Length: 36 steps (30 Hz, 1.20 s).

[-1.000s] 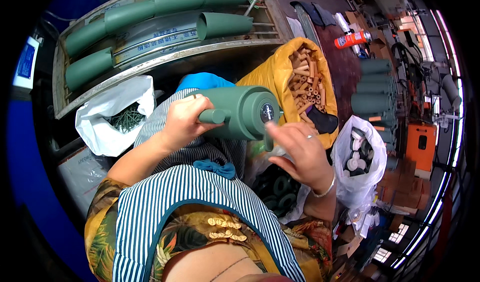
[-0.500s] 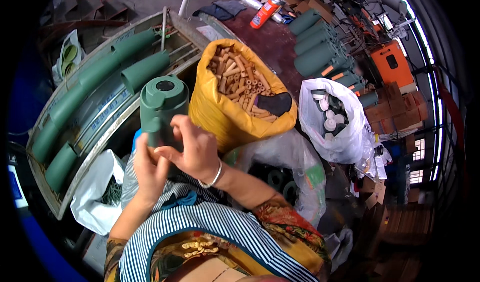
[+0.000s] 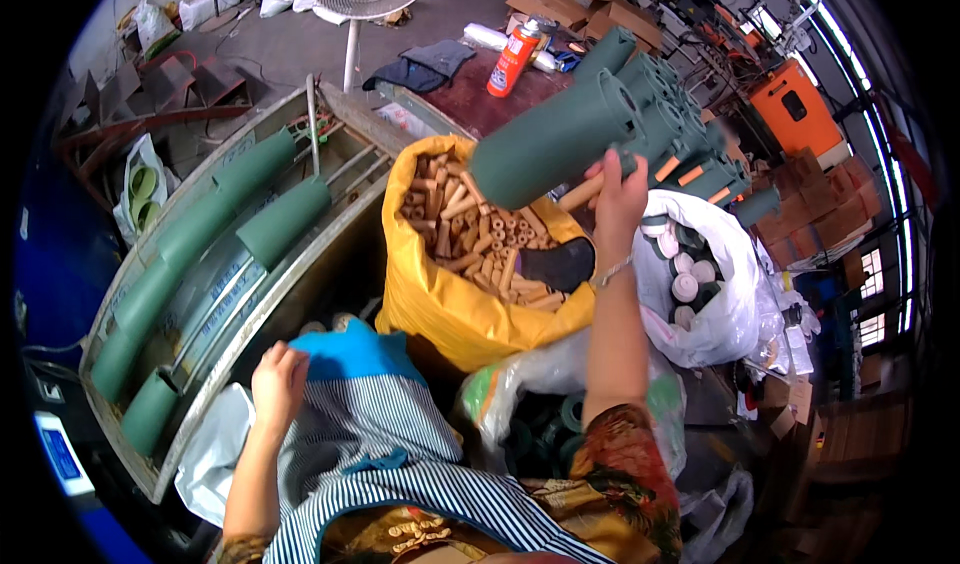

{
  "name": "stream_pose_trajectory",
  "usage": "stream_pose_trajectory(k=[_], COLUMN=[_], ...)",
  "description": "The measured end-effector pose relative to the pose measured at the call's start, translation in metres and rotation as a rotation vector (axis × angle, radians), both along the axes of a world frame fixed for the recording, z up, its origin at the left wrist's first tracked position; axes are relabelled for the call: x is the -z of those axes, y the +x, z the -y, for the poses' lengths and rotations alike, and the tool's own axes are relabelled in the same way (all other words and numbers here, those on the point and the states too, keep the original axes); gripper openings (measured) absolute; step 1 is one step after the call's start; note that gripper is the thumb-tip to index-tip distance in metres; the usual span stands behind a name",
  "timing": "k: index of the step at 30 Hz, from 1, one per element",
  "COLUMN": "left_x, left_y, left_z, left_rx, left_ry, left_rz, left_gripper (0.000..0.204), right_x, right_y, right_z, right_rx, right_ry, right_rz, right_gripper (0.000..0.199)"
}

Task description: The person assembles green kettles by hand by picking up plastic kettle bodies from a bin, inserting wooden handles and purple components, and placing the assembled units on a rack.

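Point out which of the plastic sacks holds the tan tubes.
The yellow sack, open at the middle beside the wooden crate. The white sack to its right holds round caps instead.

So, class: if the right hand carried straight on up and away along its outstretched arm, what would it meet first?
Probably the stack of green tubes just beyond the right hand, which grips a green tube; depth is unclear.

Matt green tube (image 3: 555, 144), smooth; glossy yellow plastic sack (image 3: 440, 309) of pale wooden-looking rolls (image 3: 470, 229); striped cloth apron (image 3: 400, 444).
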<state>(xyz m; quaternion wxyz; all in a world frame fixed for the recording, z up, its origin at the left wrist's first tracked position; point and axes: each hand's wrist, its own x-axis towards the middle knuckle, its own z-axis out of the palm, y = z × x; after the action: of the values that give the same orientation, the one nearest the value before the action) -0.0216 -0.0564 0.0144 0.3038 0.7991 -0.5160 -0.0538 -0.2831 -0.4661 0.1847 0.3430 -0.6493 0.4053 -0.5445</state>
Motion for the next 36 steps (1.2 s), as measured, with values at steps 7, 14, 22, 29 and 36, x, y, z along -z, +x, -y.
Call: stream_pose_trajectory(k=[7, 14, 22, 29, 36], left_x=[0.047, 0.044, 0.05, 0.07, 0.073], left_y=[0.011, 0.021, 0.017, -0.002, -0.011], left_z=[-0.011, 0.013, 0.011, 0.008, -0.007], left_rx=[-0.196, -0.2, -0.141, -0.095, -0.062], left_ry=[0.047, 0.045, 0.008, -0.044, -0.117], left_rz=[0.144, 0.085, 0.118, 0.153, 0.146], left_gripper=[0.012, 0.015, 0.014, 0.011, 0.018], right_x=[0.065, 0.115, 0.185, 0.158, 0.26], right_y=[0.039, 0.051, 0.084, 0.114, 0.116], right_z=[0.201, 0.335, 0.139, -0.185, -0.317], right_rx=[0.449, 0.504, -0.271, -0.681, -0.821], right_ry=[-0.026, -0.018, 0.021, -0.324, -0.62], right_rz=[-0.536, -0.548, -0.468, -0.485, -0.739], right_gripper=[0.039, 0.061, 0.035, 0.022, 0.037])
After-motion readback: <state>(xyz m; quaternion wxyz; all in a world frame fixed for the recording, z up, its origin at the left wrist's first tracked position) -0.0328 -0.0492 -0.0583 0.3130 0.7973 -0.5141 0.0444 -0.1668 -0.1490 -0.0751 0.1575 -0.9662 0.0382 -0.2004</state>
